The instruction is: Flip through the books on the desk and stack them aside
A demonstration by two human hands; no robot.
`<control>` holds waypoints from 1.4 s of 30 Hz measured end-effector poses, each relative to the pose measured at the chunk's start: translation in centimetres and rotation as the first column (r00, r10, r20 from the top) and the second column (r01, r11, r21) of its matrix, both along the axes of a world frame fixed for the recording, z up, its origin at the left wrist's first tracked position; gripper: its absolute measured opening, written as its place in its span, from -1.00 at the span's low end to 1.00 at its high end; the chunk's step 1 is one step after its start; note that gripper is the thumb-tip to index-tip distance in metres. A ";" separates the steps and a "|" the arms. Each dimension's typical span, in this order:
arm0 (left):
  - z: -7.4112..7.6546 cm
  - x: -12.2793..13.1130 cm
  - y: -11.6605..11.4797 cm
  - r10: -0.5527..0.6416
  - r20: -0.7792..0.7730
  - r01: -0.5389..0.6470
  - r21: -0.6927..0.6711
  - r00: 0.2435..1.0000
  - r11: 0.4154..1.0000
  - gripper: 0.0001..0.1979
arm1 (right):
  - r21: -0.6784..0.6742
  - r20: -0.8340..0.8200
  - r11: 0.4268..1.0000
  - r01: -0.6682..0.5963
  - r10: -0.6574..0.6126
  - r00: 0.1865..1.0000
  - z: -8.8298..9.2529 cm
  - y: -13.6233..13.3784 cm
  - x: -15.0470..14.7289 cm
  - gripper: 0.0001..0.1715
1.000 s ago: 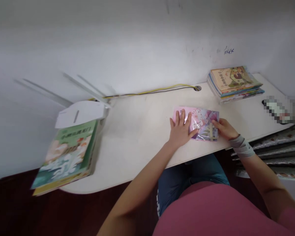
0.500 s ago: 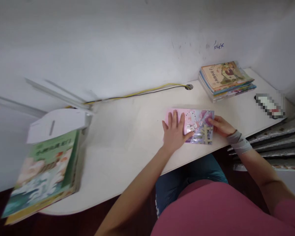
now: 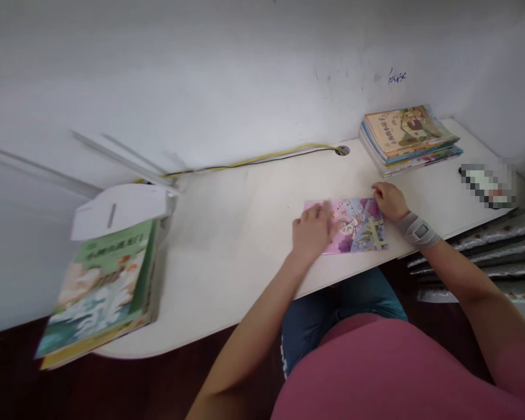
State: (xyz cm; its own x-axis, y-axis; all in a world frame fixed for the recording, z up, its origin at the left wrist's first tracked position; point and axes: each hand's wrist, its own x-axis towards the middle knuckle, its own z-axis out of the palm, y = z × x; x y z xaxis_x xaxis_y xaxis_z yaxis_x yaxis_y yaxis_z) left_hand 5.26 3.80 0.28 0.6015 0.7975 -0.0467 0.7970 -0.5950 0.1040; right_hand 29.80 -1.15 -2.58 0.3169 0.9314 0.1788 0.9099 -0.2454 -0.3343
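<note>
Dim, diffuse light leaves the white wall greyish and the floor nearly black, with a soft shadow along the right side of the green-covered book. Motion blur softens the left hand; coarse pixelation masks a dark-edged object at far right.

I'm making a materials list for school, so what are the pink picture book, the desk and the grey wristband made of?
Pink picture book: probably smooth printed paper or thin card, since it lies flat and thin.
Desk: perhaps laminated board, pale and plain with an even edge; painted wood is possible too.
Grey wristband: likely stretchy fabric, dull-looking, because it wraps closely.
</note>
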 end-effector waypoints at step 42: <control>-2.8 4.5 1.6 0.120 0.094 -0.121 0.007 0.988 0.993 -0.32 | -0.009 0.011 1.000 0.004 -0.004 1.000 0.9 7.5 -2.5 -0.51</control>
State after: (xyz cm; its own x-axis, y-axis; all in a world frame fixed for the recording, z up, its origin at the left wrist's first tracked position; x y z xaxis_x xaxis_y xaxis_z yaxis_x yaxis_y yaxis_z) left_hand 9.75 5.37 -2.55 0.5019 0.8648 0.0158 0.8502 -0.4967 0.1745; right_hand 27.28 6.40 -1.68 0.3187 0.9317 0.1740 0.9126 -0.2520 -0.3218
